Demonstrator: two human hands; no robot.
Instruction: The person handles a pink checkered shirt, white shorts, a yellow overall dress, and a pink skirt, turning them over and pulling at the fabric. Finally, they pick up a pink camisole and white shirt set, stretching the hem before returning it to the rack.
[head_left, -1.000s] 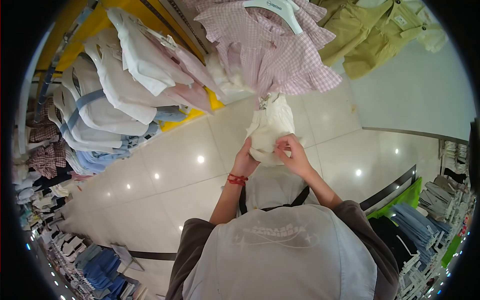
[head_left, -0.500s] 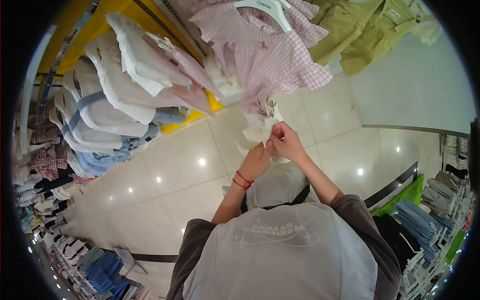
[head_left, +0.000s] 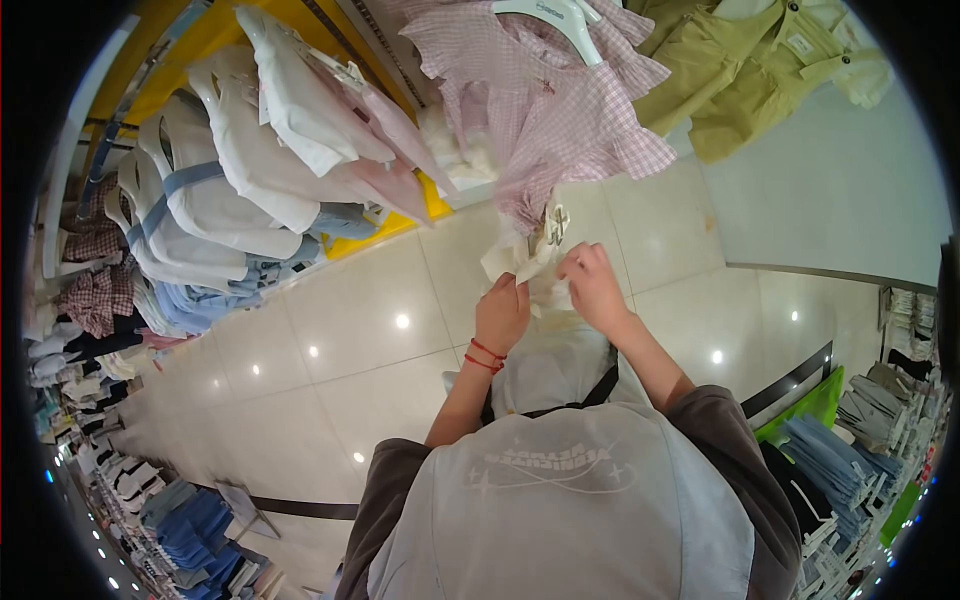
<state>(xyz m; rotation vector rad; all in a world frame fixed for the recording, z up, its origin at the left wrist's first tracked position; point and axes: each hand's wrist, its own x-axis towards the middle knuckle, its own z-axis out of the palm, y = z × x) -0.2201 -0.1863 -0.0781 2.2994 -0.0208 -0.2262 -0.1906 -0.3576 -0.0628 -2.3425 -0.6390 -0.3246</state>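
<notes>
A pink gingham ruffled top hangs on a white hanger in front of me. Beneath it hangs a cream garment, whose kind I cannot make out, with a metal clip near its top. My left hand, with a red cord bracelet at the wrist, is closed on the edge of the cream cloth. Just to the right, my right hand is off the cloth, its fingers loosely bent and somewhat apart, with nothing visible in them.
White tops hang on a rail at the left. Olive overall shorts hang at the upper right beside a pale panel. Folded jeans fill a rack at the lower right, and more jeans sit at the lower left. The floor is tiled.
My right hand has let go of the cream garment and moved to the right. My left hand keeps its hold, slightly further left. The hanging clothes have shifted slightly in view.
</notes>
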